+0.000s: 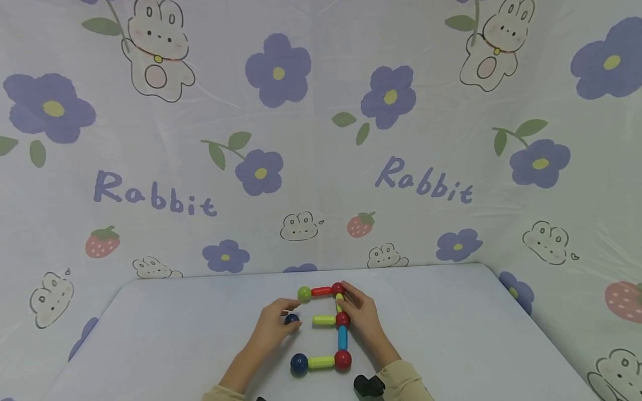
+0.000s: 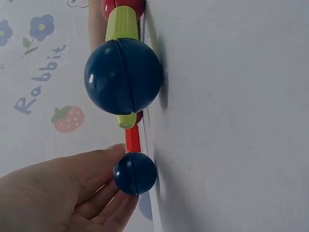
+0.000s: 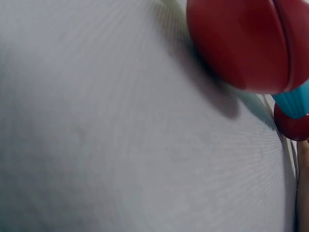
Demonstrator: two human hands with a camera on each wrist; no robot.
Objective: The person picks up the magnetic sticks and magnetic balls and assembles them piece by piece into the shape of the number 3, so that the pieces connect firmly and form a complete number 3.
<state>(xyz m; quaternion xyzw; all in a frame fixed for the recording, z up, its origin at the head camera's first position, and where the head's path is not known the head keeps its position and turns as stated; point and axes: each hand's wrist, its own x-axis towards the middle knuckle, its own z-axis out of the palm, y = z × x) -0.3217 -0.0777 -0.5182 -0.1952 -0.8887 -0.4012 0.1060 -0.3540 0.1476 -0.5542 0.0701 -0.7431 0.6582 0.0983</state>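
Note:
My left hand pinches a dark blue ball between thumb and fingers, just left of the free end of a yellow-green rod and apart from it. That rod belongs to a ball-and-rod figure lying on the table. Its right side runs through a top red ball, a middle red ball, a blue rod and a bottom red ball. A red rod leads to a green ball. My right hand holds the figure near the top red ball, thumb by the upper yellow-green rod.
At the figure's near end, another yellow-green rod joins a second dark blue ball. A dark object sits by the right sleeve. The white table meets a patterned cloth behind it.

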